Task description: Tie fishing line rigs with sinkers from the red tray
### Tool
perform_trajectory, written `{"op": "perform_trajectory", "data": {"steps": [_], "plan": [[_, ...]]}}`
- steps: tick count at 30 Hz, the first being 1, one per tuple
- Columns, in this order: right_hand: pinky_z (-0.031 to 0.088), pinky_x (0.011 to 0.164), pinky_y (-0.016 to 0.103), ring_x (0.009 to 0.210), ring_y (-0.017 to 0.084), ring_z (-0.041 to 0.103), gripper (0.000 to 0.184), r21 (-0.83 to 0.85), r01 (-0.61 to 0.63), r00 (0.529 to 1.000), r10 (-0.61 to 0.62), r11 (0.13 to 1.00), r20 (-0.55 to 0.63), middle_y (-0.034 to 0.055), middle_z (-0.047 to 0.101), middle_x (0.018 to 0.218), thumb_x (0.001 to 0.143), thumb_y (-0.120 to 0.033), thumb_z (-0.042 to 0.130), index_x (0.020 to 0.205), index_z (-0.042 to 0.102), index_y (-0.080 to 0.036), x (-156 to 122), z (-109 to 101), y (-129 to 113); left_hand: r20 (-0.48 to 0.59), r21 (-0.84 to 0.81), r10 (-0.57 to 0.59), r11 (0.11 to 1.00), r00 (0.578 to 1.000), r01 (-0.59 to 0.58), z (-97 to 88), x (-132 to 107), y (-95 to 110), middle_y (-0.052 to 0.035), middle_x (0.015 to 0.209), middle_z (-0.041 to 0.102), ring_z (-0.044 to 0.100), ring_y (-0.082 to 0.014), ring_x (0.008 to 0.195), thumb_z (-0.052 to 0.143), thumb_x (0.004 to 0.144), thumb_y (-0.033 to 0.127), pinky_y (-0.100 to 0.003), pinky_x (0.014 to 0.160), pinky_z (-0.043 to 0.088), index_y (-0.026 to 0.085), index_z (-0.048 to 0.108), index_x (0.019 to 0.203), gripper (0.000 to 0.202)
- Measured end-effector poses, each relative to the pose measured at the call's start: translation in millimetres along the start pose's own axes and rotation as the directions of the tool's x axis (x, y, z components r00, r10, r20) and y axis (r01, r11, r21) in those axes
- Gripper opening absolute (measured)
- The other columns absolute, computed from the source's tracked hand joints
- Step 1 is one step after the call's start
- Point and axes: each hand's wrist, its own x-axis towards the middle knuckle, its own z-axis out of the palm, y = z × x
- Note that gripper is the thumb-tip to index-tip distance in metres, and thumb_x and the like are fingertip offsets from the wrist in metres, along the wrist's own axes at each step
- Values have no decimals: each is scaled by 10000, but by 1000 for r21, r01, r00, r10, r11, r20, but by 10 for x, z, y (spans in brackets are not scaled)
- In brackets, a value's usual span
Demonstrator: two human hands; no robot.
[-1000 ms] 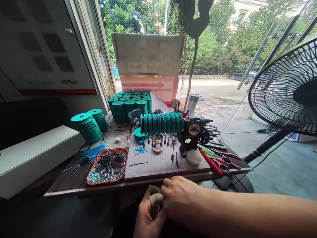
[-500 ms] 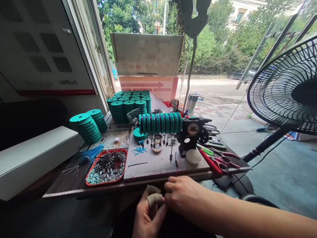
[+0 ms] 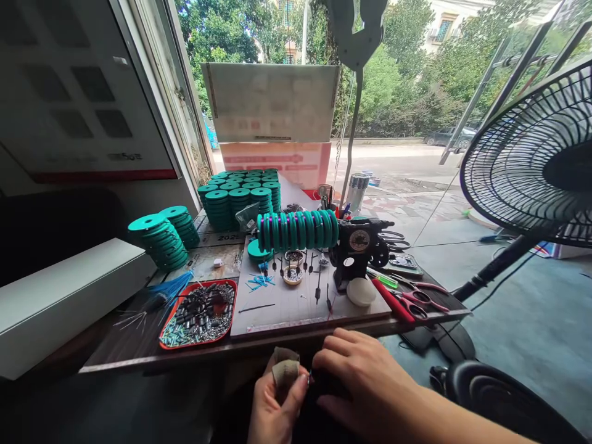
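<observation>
Fingers curled: left hand (image 3: 272, 412) wears tan sleeves (image 3: 284, 371), touching right hand (image 3: 370, 377); grip unclear.

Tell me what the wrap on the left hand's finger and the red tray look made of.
Wrap on the left hand: likely woven cloth tape, beige and matte with a ribbed texture. Red tray: plastic or painted metal, judging by its smooth, glossy rim; cannot tell which.
</observation>
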Motion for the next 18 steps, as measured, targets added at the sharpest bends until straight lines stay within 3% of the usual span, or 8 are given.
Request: {"op": "perform_trajectory", "data": {"steps": [2, 5, 7, 13, 18], "plan": [[359, 587, 185, 657, 90, 536, 125, 163, -72, 981, 99, 984, -165, -30, 623, 701, 658, -198, 698, 752, 616, -202, -117, 103, -5, 25, -12, -17, 1000, 1000, 17, 1, 1, -14, 59, 489, 421, 297, -31, 438, 773, 546, 537, -147, 433, 255, 145, 673, 604, 408], [367, 563, 136, 611, 55, 529, 68, 314, -31, 926, 146, 949, -349, -23, 599, 646, 747, -119, 593, 721, 617, -178, -209, 282, -18, 39, -46, -45, 998, 998, 47, 19, -10, -16, 68, 449, 385, 282, -28, 425, 774, 536, 549, -146, 431, 240, 139, 663, 597, 429], [386, 570, 114, 603, 46, 532, 104, 385, -7, 894, 178, 923, -411, -10, 592, 637, 783, -121, 554, 711, 620, -158, -209, 372, -38, 26, -62, -60, 996, 998, 61, 36, -22, -3, 70, 443, 373, 279, -28, 427, 779, 527, 549, -145, 433, 233, 135, 657, 588, 436], [400, 536, 105, 572, 49, 533, 175, 582, -49, 875, 316, 812, -366, 11, 573, 614, 815, -212, 536, 695, 631, -126, -153, 418, -75, 46, -104, -79, 991, 996, 84, 54, -40, 48, 83, 431, 329, 253, -22, 423, 801, 531, 500, -144, 430, 210, 132, 656, 575, 397], [399, 541, 126, 577, 60, 528, 232, 618, -142, 880, 385, 774, -279, 19, 565, 622, 826, -263, 510, 677, 620, -123, -176, 377, -32, 42, -160, -134, 977, 990, 139, 54, -55, 51, 69, 447, 384, 269, -17, 422, 827, 485, 499, -143, 434, 206, 136, 682, 619, 414]]}}
